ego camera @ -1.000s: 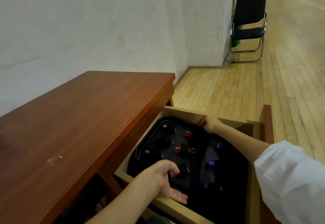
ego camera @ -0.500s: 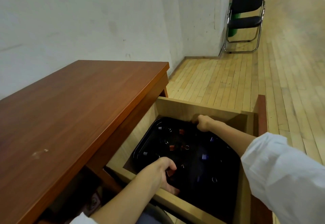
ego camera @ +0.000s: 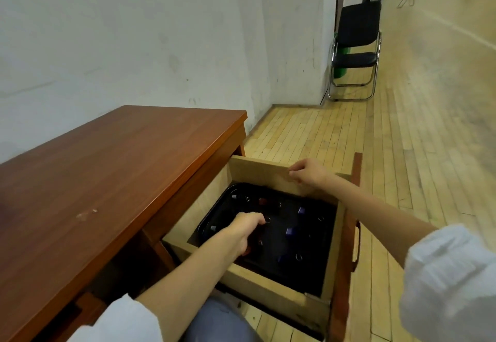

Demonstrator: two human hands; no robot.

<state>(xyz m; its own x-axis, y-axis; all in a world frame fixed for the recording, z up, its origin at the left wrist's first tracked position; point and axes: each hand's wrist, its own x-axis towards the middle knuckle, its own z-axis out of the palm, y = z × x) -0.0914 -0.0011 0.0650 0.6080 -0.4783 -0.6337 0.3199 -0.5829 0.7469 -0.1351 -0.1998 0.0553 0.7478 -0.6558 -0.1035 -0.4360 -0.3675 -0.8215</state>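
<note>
A wooden drawer stands pulled out of a red-brown desk. Inside lies a black tray strewn with several small binder clips, among them a purple one and a red one. My left hand reaches down into the tray's near left part with its fingers curled among the clips; what they hold is hidden. My right hand is at the drawer's far wall, fingers curled over its top edge.
A white wall runs behind the desk. A black folding chair stands by the wall at the far right on the wooden floor. My knee in blue jeans sits under the drawer's near corner.
My right hand has come up from the tray's far rim to the top of the drawer's far wall. My left hand has moved from the tray's near rim further in among the clips.
</note>
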